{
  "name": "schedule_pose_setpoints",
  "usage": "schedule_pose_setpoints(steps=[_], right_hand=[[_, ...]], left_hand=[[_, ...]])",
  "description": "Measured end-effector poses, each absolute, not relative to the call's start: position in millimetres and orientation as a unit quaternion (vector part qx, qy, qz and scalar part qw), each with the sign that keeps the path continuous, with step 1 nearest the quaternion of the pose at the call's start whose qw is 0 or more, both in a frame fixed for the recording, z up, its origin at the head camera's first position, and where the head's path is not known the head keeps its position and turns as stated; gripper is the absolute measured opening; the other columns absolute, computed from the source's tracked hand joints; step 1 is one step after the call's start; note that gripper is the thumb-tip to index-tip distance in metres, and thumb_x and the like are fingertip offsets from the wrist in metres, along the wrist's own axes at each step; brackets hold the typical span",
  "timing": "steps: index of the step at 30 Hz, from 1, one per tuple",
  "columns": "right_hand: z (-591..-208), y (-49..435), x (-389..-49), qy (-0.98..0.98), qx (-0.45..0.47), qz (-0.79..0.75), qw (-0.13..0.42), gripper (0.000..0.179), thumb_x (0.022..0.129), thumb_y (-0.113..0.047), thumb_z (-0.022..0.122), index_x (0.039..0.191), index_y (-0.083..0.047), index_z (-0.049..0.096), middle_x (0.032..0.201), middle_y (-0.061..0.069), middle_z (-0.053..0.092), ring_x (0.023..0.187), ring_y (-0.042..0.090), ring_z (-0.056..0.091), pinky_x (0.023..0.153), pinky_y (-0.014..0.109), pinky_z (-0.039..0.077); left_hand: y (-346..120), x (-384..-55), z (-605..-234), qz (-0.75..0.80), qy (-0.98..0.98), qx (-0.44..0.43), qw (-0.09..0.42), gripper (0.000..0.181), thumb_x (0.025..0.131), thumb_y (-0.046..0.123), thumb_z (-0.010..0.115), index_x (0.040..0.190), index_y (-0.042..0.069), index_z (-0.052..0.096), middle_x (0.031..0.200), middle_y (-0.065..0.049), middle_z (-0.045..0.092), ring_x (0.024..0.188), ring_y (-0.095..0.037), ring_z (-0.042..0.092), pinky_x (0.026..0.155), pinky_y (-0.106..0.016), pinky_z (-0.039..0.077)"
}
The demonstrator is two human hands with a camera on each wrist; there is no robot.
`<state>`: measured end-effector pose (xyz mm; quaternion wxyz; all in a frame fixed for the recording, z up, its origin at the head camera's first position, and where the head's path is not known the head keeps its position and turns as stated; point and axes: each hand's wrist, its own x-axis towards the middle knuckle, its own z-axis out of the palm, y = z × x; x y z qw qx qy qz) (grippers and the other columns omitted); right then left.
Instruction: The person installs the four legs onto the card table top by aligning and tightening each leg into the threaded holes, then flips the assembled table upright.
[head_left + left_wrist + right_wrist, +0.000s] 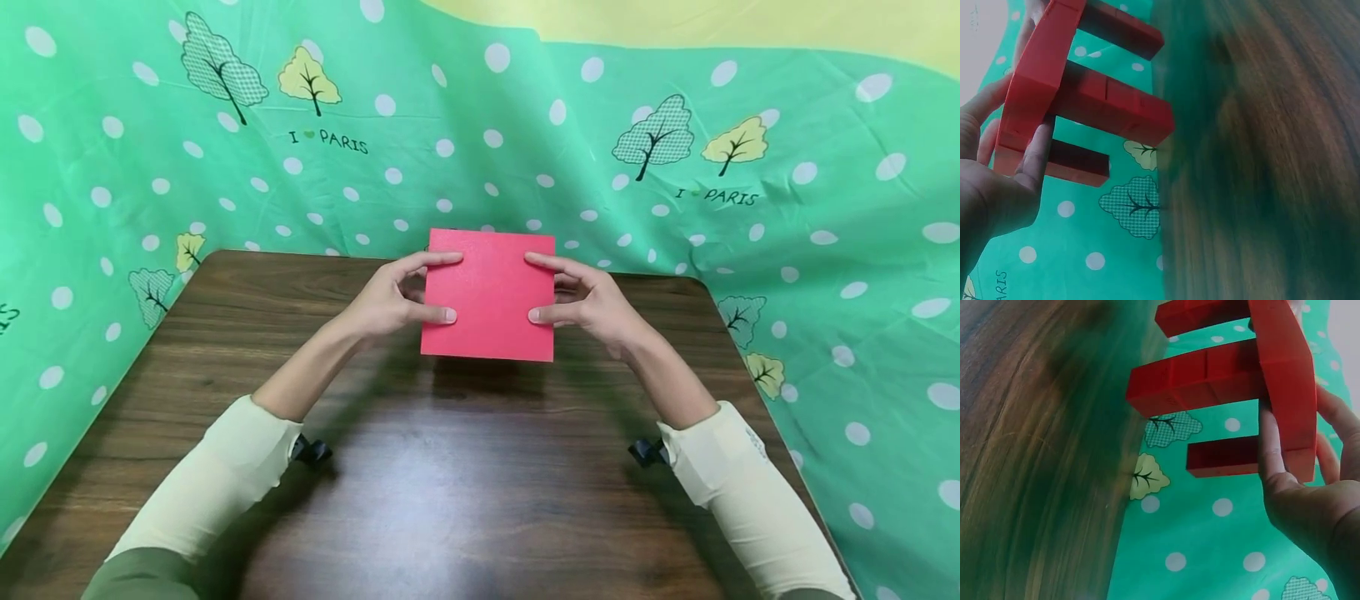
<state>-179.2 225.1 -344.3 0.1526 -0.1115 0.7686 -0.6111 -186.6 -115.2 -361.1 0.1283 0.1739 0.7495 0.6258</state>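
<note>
A small red stool-shaped piece (489, 293), with a square top and several block-like legs, is held up over the wooden table. My left hand (386, 298) grips its left edge, and my right hand (596, 307) grips the opposite one. From above, thumb and forefinger of each hand lie over the red square, which hides the legs. The left wrist view shows the legs (1119, 103) pointing at the table, apart from its surface. In the right wrist view the slab-like top (1285, 381) is between the right hand's fingers (1269, 440).
The brown wooden table (450, 500) spreads below both arms. A green dotted cloth (450, 108) printed with trees hangs behind it and along both sides. Small black devices (311, 451) stick out at the pale sleeve cuffs (243, 437).
</note>
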Motion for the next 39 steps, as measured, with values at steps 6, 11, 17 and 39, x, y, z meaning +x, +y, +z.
schedule_pose_setpoints(steps=[6,11,17,39], right_hand=[[-343,225,-181,0.757,-0.087,-0.625,0.17,0.087,0.099,-0.004,0.082,0.173,-0.035,0.048,0.158,0.017,0.056,0.133,0.029,0.065,0.09,0.032,0.072],[-345,223,-182,0.748,-0.072,-0.635,0.179,0.088,0.099,-0.004,0.083,0.173,-0.036,0.048,0.158,0.016,0.056,0.134,0.028,0.064,0.089,0.033,0.072],[-347,221,-182,0.742,-0.052,-0.642,0.185,0.087,0.098,-0.006,0.085,0.171,-0.038,0.05,0.157,0.015,0.055,0.133,0.029,0.063,0.089,0.034,0.072],[-369,219,-184,0.708,-0.004,-0.67,0.225,0.085,0.101,-0.004,0.082,0.172,-0.035,0.049,0.151,0.018,0.057,0.107,0.022,0.079,0.088,0.038,0.073]], left_hand=[[-109,-190,-361,0.659,0.723,0.132,0.163,0.076,0.091,0.003,0.091,0.159,0.026,0.065,0.131,-0.016,0.062,0.123,-0.034,0.066,0.093,-0.043,0.073],[-107,-193,-363,0.667,0.716,0.109,0.175,0.076,0.093,0.008,0.09,0.16,0.032,0.065,0.137,-0.017,0.063,0.127,-0.034,0.066,0.091,-0.045,0.073],[-104,-194,-366,0.672,0.712,0.094,0.181,0.076,0.094,0.01,0.09,0.162,0.035,0.064,0.145,-0.016,0.062,0.131,-0.035,0.065,0.093,-0.048,0.073],[-101,-194,-384,0.684,0.695,0.039,0.218,0.076,0.095,0.01,0.089,0.162,0.035,0.063,0.149,-0.017,0.062,0.112,-0.03,0.077,0.09,-0.041,0.073]])
